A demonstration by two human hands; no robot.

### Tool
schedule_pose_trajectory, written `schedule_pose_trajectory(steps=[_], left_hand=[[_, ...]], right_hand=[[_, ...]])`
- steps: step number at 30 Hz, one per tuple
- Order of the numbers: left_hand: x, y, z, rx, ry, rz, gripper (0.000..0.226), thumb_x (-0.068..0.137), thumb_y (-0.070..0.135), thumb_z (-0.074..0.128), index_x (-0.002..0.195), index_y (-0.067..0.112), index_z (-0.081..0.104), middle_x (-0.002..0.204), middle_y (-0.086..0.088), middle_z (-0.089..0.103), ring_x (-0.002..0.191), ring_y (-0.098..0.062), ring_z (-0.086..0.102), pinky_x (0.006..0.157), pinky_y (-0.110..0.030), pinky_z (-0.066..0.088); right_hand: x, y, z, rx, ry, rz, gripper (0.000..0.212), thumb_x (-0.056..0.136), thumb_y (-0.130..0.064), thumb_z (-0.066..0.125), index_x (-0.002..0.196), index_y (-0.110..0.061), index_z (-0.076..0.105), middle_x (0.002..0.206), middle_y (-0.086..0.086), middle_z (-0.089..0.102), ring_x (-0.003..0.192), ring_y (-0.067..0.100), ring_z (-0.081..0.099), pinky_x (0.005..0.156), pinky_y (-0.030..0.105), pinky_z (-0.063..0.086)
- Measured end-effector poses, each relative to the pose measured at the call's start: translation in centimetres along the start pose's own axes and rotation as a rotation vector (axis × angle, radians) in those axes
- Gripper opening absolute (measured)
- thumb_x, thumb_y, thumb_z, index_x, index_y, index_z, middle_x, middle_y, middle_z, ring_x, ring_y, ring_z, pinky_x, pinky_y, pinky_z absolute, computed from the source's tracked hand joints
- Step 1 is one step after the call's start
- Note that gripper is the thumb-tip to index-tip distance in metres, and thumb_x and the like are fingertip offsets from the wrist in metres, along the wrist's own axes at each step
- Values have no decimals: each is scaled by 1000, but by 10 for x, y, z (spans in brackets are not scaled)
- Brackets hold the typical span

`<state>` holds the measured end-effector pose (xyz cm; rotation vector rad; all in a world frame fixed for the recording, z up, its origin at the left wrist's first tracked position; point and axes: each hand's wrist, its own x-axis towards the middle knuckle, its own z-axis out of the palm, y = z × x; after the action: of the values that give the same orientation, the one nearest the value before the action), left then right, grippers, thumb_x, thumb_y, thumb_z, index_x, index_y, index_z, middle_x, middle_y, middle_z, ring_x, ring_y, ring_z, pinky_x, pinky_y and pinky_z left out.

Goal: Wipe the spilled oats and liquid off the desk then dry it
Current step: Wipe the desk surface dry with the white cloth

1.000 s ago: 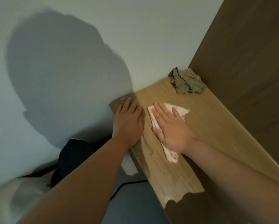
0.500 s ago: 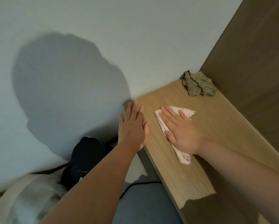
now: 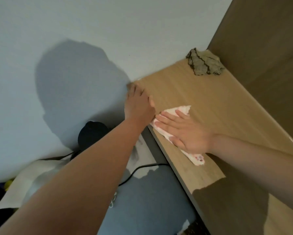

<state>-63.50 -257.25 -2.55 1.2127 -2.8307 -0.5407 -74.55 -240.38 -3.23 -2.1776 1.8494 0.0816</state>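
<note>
Moved left since before, the right hand (image 3: pixel 188 133) presses flat, fingers straight, on the one white cloth (image 3: pixel 183 110) at the desk (image 3: pixel 210 102) edge. The left hand (image 3: pixel 139 107), fingers loosely straight, touches that edge beside it. One grey rag (image 3: pixel 203 63) lies crumpled in the far corner.

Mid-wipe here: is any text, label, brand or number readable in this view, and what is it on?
None: no word, number or brand mark can be read anywhere in this view.
White cloth under the right hand: only a pink paw-print pattern, no lettering.
Grey rag, desk, black object on the floor: no label shows.
</note>
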Motion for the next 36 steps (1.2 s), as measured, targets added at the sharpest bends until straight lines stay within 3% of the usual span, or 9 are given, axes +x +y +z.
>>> schedule_pose_trajectory(steps=[6, 8, 12, 14, 18, 21, 28, 34, 36], left_hand=[[-19, 60, 33, 250, -121, 184, 55, 105, 33, 13, 156, 19, -1, 163, -8, -12, 150, -26, -12, 120, -43, -2], [-22, 60, 39, 237, -71, 180, 56, 104, 33, 17, 156, 19, -1, 163, -7, -10, 150, -25, -11, 121, -43, 0], [-24, 57, 41, 148, -25, 196, 58, 102, 28, 28, 157, 21, 10, 164, -7, -2, 151, -23, -6, 121, -43, 0], [-23, 58, 42, 135, -30, 199, 59, 101, 29, 28, 157, 19, 10, 164, -8, -1, 151, -24, -6, 121, -45, 0], [-23, 60, 43, 161, -42, 196, 61, 100, 34, 25, 157, 18, 8, 164, -9, -3, 150, -25, -9, 121, -47, -1], [-22, 59, 42, 156, -34, 213, 60, 101, 34, 21, 157, 17, 9, 164, -11, -2, 150, -25, -9, 121, -47, -2], [-23, 58, 45, 128, 1, 216, 56, 103, 35, 20, 156, 18, 14, 164, -11, 5, 151, -24, -4, 121, -45, -1], [-21, 58, 45, 125, 10, 211, 56, 103, 34, 23, 156, 17, 16, 163, -12, 6, 151, -24, -3, 121, -46, 1], [-21, 58, 45, 119, 6, 213, 56, 103, 35, 23, 156, 17, 16, 163, -12, 7, 151, -24, -2, 121, -46, 1]], right_hand=[[-74, 57, -3, 122, 85, 918, 60, 103, -38, 18, 157, -17, 0, 164, 4, -7, 151, 21, -7, 120, 44, -3], [-67, 17, 9, 101, 81, 855, 61, 103, -39, 16, 156, -16, -5, 163, 7, -12, 150, 24, -9, 120, 43, -8], [-108, -66, 42, -42, 57, 156, 63, 98, -38, 29, 155, -16, 16, 162, 8, 13, 150, 26, 10, 121, 43, 3], [-136, -49, 47, -82, -7, 19, 62, 98, -37, 32, 156, -19, 18, 163, 4, 16, 150, 22, 10, 120, 41, 7], [-121, 16, 24, 41, 39, 734, 68, 97, -51, 4, 156, -20, -5, 164, 5, -8, 151, 21, -9, 122, 43, -4], [-75, 10, 9, 181, 131, 1133, 68, 101, -48, 10, 156, -12, -5, 163, 10, -13, 150, 25, -12, 120, 44, -6], [-100, -89, 42, 54, 104, 559, 66, 99, -48, 21, 154, -11, 17, 161, 12, 13, 149, 30, 10, 119, 48, 10], [-88, -17, 21, 195, 157, 1282, 67, 102, -45, 14, 156, -11, -3, 163, 10, -10, 150, 27, -10, 122, 47, -3], [-68, -32, 19, 186, 179, 1290, 66, 101, -46, 11, 155, -10, -6, 162, 12, -12, 150, 30, -11, 121, 49, -1]])
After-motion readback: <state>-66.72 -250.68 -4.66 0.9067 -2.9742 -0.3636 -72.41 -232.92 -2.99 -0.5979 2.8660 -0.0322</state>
